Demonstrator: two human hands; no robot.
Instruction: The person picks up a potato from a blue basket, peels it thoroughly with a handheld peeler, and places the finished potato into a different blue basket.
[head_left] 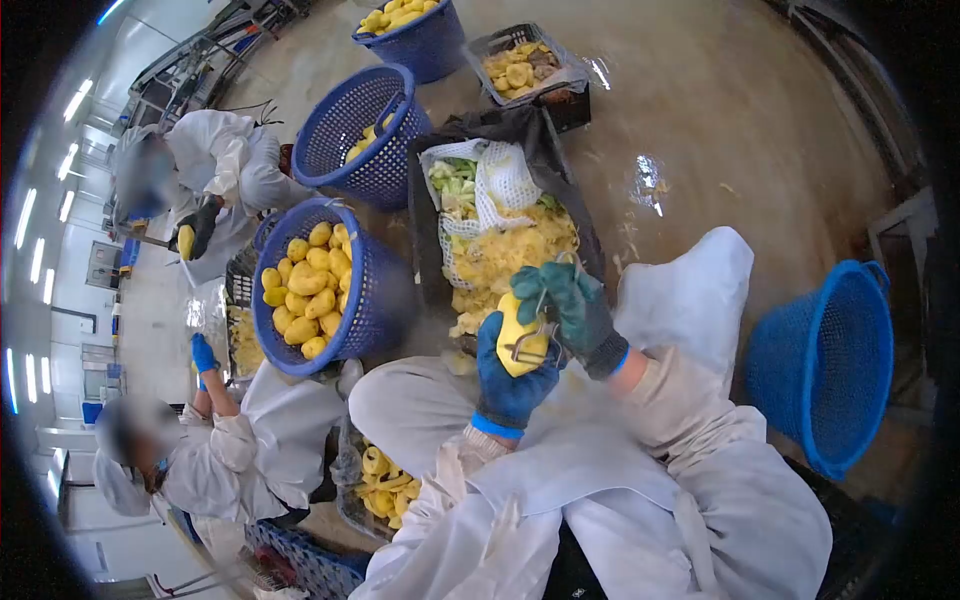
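My left hand (512, 388), in a blue glove, is wrapped round a peeled yellow potato (517, 335). In a green glove, my right hand (572, 308) grips a metal peeler (528, 347), whose head lies across the potato's face. Both hands are close together above my lap, at the near end of a black crate (590, 225). Yellow peelings (510, 255) fill much of that crate, with white netting (507, 185) and green scraps at its far end.
A blue basket (385, 290) of yellow potatoes stands left, with more blue baskets (400, 150) beyond. Another blue basket (850, 370) is at the right. Two people in white (240, 150) sit at the left. A crate of peelings (385, 485) lies beside my leg.
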